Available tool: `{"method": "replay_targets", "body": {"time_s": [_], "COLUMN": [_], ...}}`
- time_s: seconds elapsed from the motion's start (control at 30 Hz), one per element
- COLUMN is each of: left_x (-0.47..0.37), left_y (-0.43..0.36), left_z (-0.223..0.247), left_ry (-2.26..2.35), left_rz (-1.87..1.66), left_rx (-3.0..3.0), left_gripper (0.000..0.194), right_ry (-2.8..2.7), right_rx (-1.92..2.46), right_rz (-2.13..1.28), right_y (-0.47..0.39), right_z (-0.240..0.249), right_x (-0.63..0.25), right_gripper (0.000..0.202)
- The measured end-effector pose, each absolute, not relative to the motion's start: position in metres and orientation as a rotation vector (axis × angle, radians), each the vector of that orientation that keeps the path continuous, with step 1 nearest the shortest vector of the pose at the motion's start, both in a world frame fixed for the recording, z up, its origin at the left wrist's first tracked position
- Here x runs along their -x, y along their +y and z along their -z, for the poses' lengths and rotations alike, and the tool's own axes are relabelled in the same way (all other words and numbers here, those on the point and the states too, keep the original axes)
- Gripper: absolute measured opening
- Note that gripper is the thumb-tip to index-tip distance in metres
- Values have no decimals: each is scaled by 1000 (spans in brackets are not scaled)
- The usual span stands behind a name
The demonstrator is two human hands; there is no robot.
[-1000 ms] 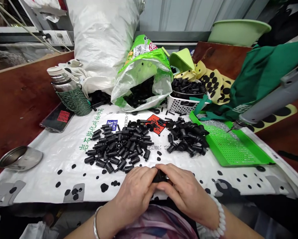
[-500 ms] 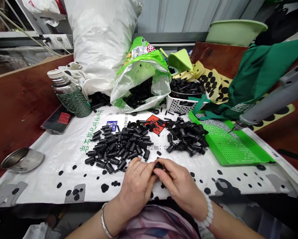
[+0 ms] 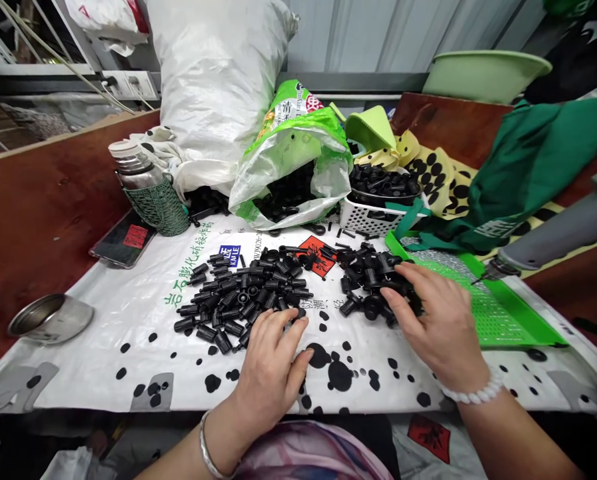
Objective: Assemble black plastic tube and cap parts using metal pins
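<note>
My left hand point(image 3: 273, 363) rests at the near edge of a pile of small black ribbed plastic pieces point(image 3: 228, 303). Its fingertips reach the pile's right end, thumb apart from the fingers, and I see nothing held. My right hand point(image 3: 436, 323) is over the right-hand pile of black plastic fittings point(image 3: 366, 277), thumb and forefinger apart. The palm side of that hand and the pieces under it are hidden.
A green perforated tray point(image 3: 508, 310) holds small silvery bits, with a grey electric screwdriver point(image 3: 553, 233) above it. Behind stand an open green bag point(image 3: 293, 140) and a white basket point(image 3: 366, 217) of black parts. A steel cup point(image 3: 53, 320), flask point(image 3: 153, 193) and phone point(image 3: 121, 243) lie left.
My hands were together at the front around a small black part. They are now apart: the right has moved right and forward to the fittings, the left stays near its pile, its fingers opened.
</note>
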State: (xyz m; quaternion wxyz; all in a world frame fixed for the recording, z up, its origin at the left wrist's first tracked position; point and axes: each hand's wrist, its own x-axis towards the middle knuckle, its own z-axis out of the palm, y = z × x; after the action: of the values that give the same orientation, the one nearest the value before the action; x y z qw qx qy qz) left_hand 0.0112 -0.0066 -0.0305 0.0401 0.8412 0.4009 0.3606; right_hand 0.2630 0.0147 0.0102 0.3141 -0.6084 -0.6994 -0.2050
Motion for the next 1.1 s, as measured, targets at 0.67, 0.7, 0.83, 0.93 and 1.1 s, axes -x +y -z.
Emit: {"method": "replay_targets", "body": {"time_s": [0.67,0.7,0.83,0.93,1.1], "left_x": [-13,-13,-12,-11,-9], "left_y": [-9,-10,-11,-11,-8], "left_z": [32,32,33,33,38], "left_ry": [1226,1222,1201,1174,1114], "left_rz": [-1093,-1089,-1092,-1114,-1188], "left_rx": [-2541,-2536,-2521,-2531,-2583], "left_gripper": [26,26,26,26,27], "right_ry": [-2418,-2433,-2463,-2457,-2472], "right_rx": [2101,2113,2117,2071,1948], "right_rz": [330,316,309,326,301], "right_y": [72,72,71,69,67], "right_z": [-16,-17,-21,-23,-21], "right_x": [-195,-194,-192,-189,-175], "right_gripper": [23,22,21,21,19]}}
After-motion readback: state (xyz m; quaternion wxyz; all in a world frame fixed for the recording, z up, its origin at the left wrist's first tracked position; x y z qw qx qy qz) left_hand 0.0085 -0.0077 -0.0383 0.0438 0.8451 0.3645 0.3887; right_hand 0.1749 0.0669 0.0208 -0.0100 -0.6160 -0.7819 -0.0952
